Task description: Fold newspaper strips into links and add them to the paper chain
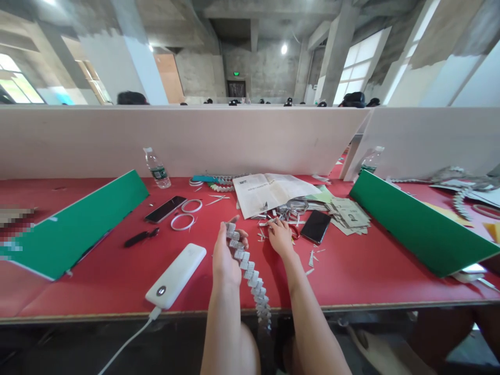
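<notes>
My left hand [227, 258] is closed around the upper end of a folded paper chain [250, 268]. The chain is a grey-white zigzag of printed paper links, hanging down past the table's front edge. My right hand [280, 235] reaches forward, palm down, its fingers somewhat apart over loose cut paper strips [262, 224]. Its fingertips touch the strips; no firm grip shows. Beside that hand lie red-handled scissors [295, 232], partly hidden by it. Beyond it, a heap of folded paper pieces [291, 208] sits partly under a printed sheet [269, 191].
Left on the red table [117, 281] are a white power bank [176, 276] with cable, a black-handled tool [140, 237], a phone [165, 209] and tape rolls [182, 222]. A second phone [315, 227] and paper stack [350, 214] lie right. Green boards [89, 224] flank both sides.
</notes>
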Tool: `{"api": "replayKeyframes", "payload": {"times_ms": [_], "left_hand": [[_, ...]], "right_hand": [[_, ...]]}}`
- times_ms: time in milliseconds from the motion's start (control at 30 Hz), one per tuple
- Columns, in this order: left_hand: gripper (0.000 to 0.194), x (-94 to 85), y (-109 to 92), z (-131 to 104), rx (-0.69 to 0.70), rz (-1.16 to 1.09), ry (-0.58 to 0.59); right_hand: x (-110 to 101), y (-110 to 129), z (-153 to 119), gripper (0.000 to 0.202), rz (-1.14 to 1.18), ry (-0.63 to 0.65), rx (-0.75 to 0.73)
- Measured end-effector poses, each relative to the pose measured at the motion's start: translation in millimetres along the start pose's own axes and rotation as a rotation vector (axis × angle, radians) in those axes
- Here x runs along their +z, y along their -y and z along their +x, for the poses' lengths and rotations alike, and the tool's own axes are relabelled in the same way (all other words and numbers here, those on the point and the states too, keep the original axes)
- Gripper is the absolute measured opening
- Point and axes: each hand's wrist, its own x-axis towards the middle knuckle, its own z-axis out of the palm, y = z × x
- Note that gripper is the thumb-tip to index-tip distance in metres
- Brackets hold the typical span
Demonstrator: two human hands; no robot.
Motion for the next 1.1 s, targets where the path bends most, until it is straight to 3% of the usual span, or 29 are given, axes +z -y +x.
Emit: {"api": "replayKeyframes", "payload": {"times_ms": [333,467,633,733,833,1000,1100], "left_hand": [[0.032,1.0,-2.7,-1.3,0.028,0.035,-0.010],[0.027,1.1,-1.0,-0.3,0.073,0.152,-0.047],[0.032,5.2,4.2,-4.8,0.056,0.282,-0.031],[0.033,8.6,9.0,-7.4,0.015,0.441,0.069],[0.030,11.1,14.7,-7.9,0.033,0.546,0.134],[0.028,13.3,25.6,-6.1,0.124,0.598,0.071],[0.026,15.0,30.7,-5.3,0.175,0.557,0.032]], "right_hand": [[-2.0,15.2,5.0,0.026,0.418,-0.082,-0.012],[-17.6,32.1,-0.9,0.024,0.695,-0.100,-0.011],[-44.7,53.9,-27.5,0.021,0.911,-0.153,-0.003],[-56.6,60.3,-42.6,0.013,1.035,-0.194,-0.030],[-63.7,61.7,-51.6,0.011,1.069,-0.228,-0.043],[-69.7,60.1,-58.7,0.022,1.012,-0.273,-0.061],[-73.1,60.5,-61.5,0.014,0.931,-0.247,-0.145]]}}
